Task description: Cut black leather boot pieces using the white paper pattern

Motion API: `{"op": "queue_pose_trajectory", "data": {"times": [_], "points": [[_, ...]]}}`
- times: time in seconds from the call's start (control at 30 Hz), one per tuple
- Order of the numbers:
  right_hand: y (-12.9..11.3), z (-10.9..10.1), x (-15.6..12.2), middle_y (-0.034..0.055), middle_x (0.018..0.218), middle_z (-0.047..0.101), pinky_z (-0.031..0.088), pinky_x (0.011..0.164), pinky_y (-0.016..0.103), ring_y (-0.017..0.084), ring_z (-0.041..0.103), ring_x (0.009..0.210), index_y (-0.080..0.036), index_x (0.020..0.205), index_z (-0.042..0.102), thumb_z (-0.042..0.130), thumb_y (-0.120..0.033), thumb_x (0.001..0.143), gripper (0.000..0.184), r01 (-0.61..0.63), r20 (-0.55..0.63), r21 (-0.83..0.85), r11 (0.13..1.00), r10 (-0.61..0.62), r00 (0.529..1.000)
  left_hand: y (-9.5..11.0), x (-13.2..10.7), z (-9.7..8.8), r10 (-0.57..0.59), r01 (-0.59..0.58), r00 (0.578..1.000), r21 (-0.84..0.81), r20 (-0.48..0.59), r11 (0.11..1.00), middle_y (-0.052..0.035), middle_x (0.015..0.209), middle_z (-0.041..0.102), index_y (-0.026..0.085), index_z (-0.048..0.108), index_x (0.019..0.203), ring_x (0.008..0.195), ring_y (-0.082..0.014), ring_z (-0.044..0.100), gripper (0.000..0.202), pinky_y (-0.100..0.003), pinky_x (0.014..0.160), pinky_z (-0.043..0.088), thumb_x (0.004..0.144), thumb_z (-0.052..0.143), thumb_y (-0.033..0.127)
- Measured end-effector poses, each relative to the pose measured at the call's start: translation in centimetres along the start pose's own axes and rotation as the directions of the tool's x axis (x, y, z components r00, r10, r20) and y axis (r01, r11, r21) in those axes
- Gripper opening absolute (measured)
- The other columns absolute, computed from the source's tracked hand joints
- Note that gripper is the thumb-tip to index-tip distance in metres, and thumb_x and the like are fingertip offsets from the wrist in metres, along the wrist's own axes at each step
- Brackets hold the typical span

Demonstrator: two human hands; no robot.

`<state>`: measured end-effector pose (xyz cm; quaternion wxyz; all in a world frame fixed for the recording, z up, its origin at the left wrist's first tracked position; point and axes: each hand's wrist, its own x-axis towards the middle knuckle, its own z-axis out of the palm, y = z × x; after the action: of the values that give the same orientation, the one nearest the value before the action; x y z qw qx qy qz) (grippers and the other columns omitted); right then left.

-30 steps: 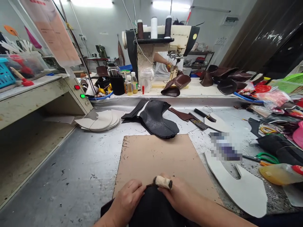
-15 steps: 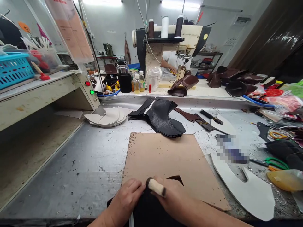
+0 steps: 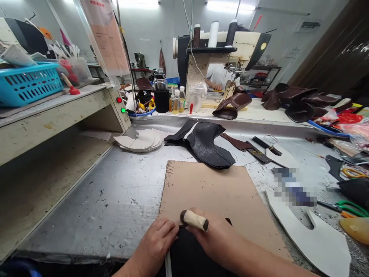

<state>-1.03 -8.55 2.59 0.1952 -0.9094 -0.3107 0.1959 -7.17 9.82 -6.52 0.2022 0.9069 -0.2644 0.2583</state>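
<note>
A black sheet piece (image 3: 187, 250), probably leather or fabric, lies under my hands at the near edge of the tan board (image 3: 207, 188). My left hand (image 3: 160, 238) is closed at its upper left corner, fingers bent together and pressed on the edge. My right hand (image 3: 215, 238) is closed round a pale cylindrical tool (image 3: 196, 220) with dark ends, held just above the piece; its lower part is hidden by the hand. A small dark corner (image 3: 228, 221) shows beyond my right hand. Past the board lies a stack of black leather pieces (image 3: 209, 144).
White curved pieces (image 3: 141, 140) are stacked at the left, and a large white piece (image 3: 314, 238) lies at the right near green-handled scissors (image 3: 351, 207). A sewing machine (image 3: 216, 54) stands behind, with a person beyond it. A raised shelf (image 3: 57, 111) borders the left.
The view has turned slightly left, so the scene sits farther right. Less of the dark piece beyond my right hand shows. Both hands stay at the black piece.
</note>
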Motion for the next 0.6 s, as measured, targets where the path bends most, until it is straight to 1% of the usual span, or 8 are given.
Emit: {"op": "queue_pose_trajectory", "data": {"times": [0.07,0.17,0.23,0.27,0.37,0.5,0.53,0.6], "points": [[-0.3,0.4,0.2,0.0024,0.086,0.066,0.035,0.061,0.023,0.015,0.060,0.072,-0.021,0.092,0.055,0.042,-0.022,0.092,0.013,0.078,-0.003,0.025,0.997,-0.078,0.997,-0.2,-0.5,0.0,-0.086,0.086,0.996,-0.046,-0.003,0.995,-0.0042,0.086,0.064,0.017,0.057,0.104,0.080,-0.0181,0.059,0.018,-0.033,0.073,0.054,0.090,0.047,0.016],[-0.1,1.0,0.3,0.0014,0.082,0.067,0.033,0.058,0.024,0.016,0.060,0.068,-0.022,0.093,0.056,0.043,-0.023,0.091,0.013,0.081,0.013,-0.018,0.997,-0.081,0.997,-0.6,-1.0,-0.1,-0.286,0.281,0.957,-0.109,-0.037,0.954,-0.0045,0.097,0.064,0.020,0.055,0.109,0.090,-0.0205,0.059,0.029,-0.036,0.078,0.055,0.082,0.062,0.019],[0.0,1.0,0.3,0.0010,0.081,0.067,0.032,0.057,0.024,0.016,0.061,0.068,-0.023,0.094,0.056,0.044,-0.024,0.090,0.013,0.064,0.013,-0.038,0.997,-0.063,0.998,-0.8,-1.1,-0.2,-0.377,0.374,0.926,-0.157,0.007,0.914,-0.0032,0.098,0.063,0.022,0.057,0.105,0.091,-0.0203,0.059,0.034,-0.035,0.078,0.055,0.074,0.069,0.015],[-0.1,0.9,0.2,0.0009,0.081,0.067,0.031,0.056,0.024,0.016,0.061,0.069,-0.023,0.094,0.056,0.045,-0.024,0.090,0.012,0.062,0.017,-0.041,0.997,-0.061,0.998,-0.9,-1.1,-0.3,-0.393,0.395,0.918,-0.175,0.047,0.902,-0.0023,0.096,0.063,0.023,0.058,0.102,0.090,-0.0199,0.059,0.034,-0.034,0.077,0.054,0.072,0.070,0.012],[-0.6,0.6,0.3,0.0006,0.081,0.066,0.032,0.056,0.024,0.016,0.060,0.068,-0.023,0.093,0.055,0.045,-0.025,0.090,0.011,0.071,0.018,-0.009,0.997,-0.071,0.997,-0.9,-1.1,-0.4,-0.384,0.398,0.917,-0.195,0.108,0.897,-0.0019,0.093,0.063,0.023,0.060,0.095,0.086,-0.0199,0.059,0.030,-0.035,0.075,0.054,0.071,0.070,0.009],[-1.3,0.7,0.8,0.0016,0.088,0.065,0.040,0.065,0.024,0.015,0.059,0.074,-0.022,0.098,0.054,0.040,-0.027,0.093,0.016,0.120,-0.095,0.175,0.977,-0.105,0.990,-0.9,-1.3,-0.2,-0.346,0.349,0.937,-0.199,0.050,0.916,-0.0028,0.095,0.063,0.022,0.058,0.100,0.087,-0.0203,0.058,0.030,-0.036,0.075,0.054,0.074,0.068,0.011],[-1.3,0.8,1.0,0.0021,0.090,0.065,0.040,0.067,0.024,0.016,0.060,0.076,-0.022,0.098,0.055,0.040,-0.026,0.093,0.016,0.122,-0.093,0.185,0.975,-0.106,0.990,-0.8,-1.4,-0.1,-0.339,0.338,0.940,-0.199,0.031,0.920,-0.0028,0.096,0.063,0.022,0.057,0.102,0.087,-0.0203,0.058,0.032,-0.036,0.075,0.054,0.074,0.068,0.011],[-1.2,0.8,1.2,0.0019,0.088,0.066,0.040,0.068,0.025,0.017,0.060,0.077,-0.022,0.092,0.058,0.045,-0.023,0.090,0.013,0.104,-0.022,0.135,0.985,-0.102,0.995,-0.9,-1.6,0.1,-0.334,0.328,0.943,-0.197,0.005,0.924,-0.0027,0.097,0.063,0.022,0.055,0.106,0.087,-0.0203,0.059,0.038,-0.036,0.074,0.055,0.073,0.069,0.010]]}}
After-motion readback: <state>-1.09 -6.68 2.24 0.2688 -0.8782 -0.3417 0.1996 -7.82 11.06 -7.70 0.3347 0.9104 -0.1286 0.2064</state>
